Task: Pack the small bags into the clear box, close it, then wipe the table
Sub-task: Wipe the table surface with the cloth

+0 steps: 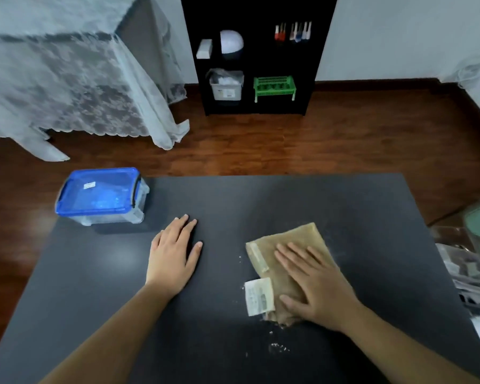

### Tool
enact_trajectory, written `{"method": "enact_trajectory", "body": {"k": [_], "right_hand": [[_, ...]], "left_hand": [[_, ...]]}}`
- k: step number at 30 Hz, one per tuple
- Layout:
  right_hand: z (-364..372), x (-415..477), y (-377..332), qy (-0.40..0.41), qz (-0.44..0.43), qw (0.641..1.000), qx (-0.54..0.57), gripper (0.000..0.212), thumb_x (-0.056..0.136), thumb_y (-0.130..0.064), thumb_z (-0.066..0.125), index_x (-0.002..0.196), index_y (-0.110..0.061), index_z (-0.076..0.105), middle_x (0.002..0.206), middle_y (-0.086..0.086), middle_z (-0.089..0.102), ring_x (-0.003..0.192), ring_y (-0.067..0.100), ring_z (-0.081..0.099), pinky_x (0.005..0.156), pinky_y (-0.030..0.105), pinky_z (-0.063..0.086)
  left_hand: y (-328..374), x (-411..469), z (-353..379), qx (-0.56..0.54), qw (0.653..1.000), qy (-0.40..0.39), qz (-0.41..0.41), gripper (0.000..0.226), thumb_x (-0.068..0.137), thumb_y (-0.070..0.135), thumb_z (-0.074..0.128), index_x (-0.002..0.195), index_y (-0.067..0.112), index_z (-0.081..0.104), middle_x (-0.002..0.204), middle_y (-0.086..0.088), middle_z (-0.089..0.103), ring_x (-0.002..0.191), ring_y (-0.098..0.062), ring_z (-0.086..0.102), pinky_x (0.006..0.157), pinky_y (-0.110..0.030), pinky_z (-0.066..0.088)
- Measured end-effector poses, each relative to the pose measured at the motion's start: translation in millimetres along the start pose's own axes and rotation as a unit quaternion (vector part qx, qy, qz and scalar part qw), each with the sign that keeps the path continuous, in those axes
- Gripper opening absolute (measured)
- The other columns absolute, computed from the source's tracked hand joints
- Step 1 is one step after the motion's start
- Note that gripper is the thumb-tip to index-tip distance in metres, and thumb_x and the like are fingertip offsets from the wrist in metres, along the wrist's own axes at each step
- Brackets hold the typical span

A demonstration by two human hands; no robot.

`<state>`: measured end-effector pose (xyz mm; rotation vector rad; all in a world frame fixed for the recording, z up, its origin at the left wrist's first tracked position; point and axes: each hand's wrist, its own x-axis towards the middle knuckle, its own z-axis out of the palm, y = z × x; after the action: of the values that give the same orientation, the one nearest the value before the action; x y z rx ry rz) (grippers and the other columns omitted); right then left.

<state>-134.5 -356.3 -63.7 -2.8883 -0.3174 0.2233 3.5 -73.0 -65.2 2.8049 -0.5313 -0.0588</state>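
Note:
The clear box stands at the far left corner of the dark table, its blue lid closed and latched, with bags faintly visible inside. My left hand lies flat, palm down, on the bare table to the right of the box, holding nothing. My right hand presses flat, fingers spread, on a tan cloth right of centre. A white tag sticks out of the cloth's left edge. White crumbs lie just in front of the cloth.
Beyond the table's far edge is wooden floor. A black shelf unit holds a green basket and a bin. A lace-covered table stands at the far left. Plastic packaging lies past the right edge.

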Motion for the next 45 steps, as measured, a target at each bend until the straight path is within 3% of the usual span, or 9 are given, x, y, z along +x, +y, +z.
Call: {"method": "enact_trajectory", "body": {"k": [9, 14, 20, 25, 29, 32, 38, 42, 45], "right_hand": [[-25.7, 130.0, 14.4, 0.049, 0.134, 0.988, 0.053, 0.06, 0.095, -0.049, 0.026, 0.147, -0.016, 0.025, 0.158, 0.0, 0.021, 0.146, 0.015, 0.01, 0.119, 0.037, 0.004], [-4.4, 161.8, -62.5, 0.033, -0.01, 0.995, 0.093, 0.047, 0.095, -0.043, 0.04, 0.139, -0.026, 0.041, 0.155, -0.004, 0.029, 0.146, 0.016, 0.014, 0.116, 0.037, 0.002], [14.5, 72.2, -80.0, 0.032, -0.147, 0.97, 0.19, 0.032, 0.092, -0.038, 0.04, 0.114, -0.029, 0.061, 0.144, -0.012, 0.046, 0.138, 0.004, 0.027, 0.116, 0.03, 0.013], [11.0, 50.8, -39.1, 0.083, 0.029, 0.986, 0.14, 0.049, 0.092, -0.039, 0.046, 0.139, -0.033, 0.037, 0.153, -0.011, 0.028, 0.144, 0.007, 0.015, 0.117, 0.026, 0.007], [6.1, 96.2, -31.6, 0.076, 0.065, 0.992, 0.076, 0.053, 0.093, -0.041, 0.044, 0.143, -0.029, 0.032, 0.156, -0.006, 0.027, 0.145, 0.012, 0.016, 0.117, 0.031, 0.009], [7.5, 139.9, -49.0, 0.038, 0.104, 0.993, 0.042, 0.063, 0.091, -0.056, 0.03, 0.147, -0.034, 0.014, 0.159, -0.01, 0.009, 0.146, 0.009, 0.001, 0.117, 0.039, -0.005], [23.1, 164.2, -154.8, -0.023, -0.046, 0.999, 0.005, 0.068, 0.085, -0.062, 0.037, 0.146, -0.039, 0.017, 0.16, -0.009, 0.007, 0.147, 0.013, -0.001, 0.113, 0.058, -0.007], [45.6, 99.0, -209.1, -0.033, -0.184, 0.982, 0.011, 0.071, 0.08, -0.065, 0.039, 0.143, -0.037, 0.026, 0.158, -0.009, 0.017, 0.146, 0.013, 0.007, 0.116, 0.054, -0.008], [48.1, 48.5, -191.8, -0.022, -0.146, 0.989, -0.001, 0.073, 0.079, -0.066, 0.041, 0.144, -0.041, 0.021, 0.157, -0.014, 0.017, 0.145, 0.01, 0.009, 0.115, 0.046, -0.004]], "left_hand": [[-46.4, -40.2, -8.7, 0.017, 0.997, -0.01, -0.081, 0.056, 0.091, 0.047, 0.031, 0.143, 0.026, 0.03, 0.155, 0.001, 0.027, 0.144, -0.02, 0.02, 0.114, -0.039, 0.016], [-56.6, -60.5, -6.4, 0.012, 0.994, -0.003, -0.106, 0.051, 0.095, 0.044, 0.035, 0.144, 0.031, 0.026, 0.156, 0.003, 0.025, 0.144, -0.017, 0.017, 0.115, -0.038, 0.013], [-59.0, -70.6, -5.6, 0.035, 0.993, 0.006, -0.114, 0.059, 0.088, 0.055, 0.018, 0.144, 0.035, 0.023, 0.156, 0.007, 0.024, 0.144, -0.014, 0.016, 0.114, -0.036, 0.012], [-61.5, -66.5, -3.4, 0.038, 0.992, 0.006, -0.117, 0.056, 0.091, 0.055, 0.024, 0.144, 0.035, 0.023, 0.156, 0.006, 0.023, 0.144, -0.013, 0.014, 0.115, -0.038, 0.011], [-63.9, -66.3, -3.0, 0.025, 0.994, 0.005, -0.109, 0.053, 0.094, 0.049, 0.029, 0.144, 0.033, 0.024, 0.156, 0.006, 0.022, 0.144, -0.013, 0.015, 0.115, -0.038, 0.011], [-72.5, -66.7, -8.7, 0.012, 0.997, -0.005, -0.075, 0.056, 0.093, 0.044, 0.018, 0.145, 0.026, 0.024, 0.156, 0.005, 0.024, 0.144, -0.013, 0.018, 0.114, -0.035, 0.013], [-117.0, -83.2, -24.4, 0.014, 0.997, 0.005, -0.078, 0.057, 0.092, 0.039, 0.014, 0.146, 0.025, 0.025, 0.155, 0.007, 0.027, 0.143, -0.013, 0.022, 0.113, -0.034, 0.014], [-133.9, -87.4, -29.7, 0.02, 0.997, -0.003, -0.075, 0.058, 0.092, 0.042, 0.013, 0.146, 0.025, 0.024, 0.155, 0.006, 0.026, 0.143, -0.013, 0.019, 0.114, -0.034, 0.013], [-135.1, -90.8, -31.6, 0.018, 0.998, -0.007, -0.064, 0.06, 0.091, 0.044, 0.011, 0.146, 0.024, 0.023, 0.155, 0.005, 0.026, 0.144, -0.014, 0.019, 0.114, -0.036, 0.014]]}}
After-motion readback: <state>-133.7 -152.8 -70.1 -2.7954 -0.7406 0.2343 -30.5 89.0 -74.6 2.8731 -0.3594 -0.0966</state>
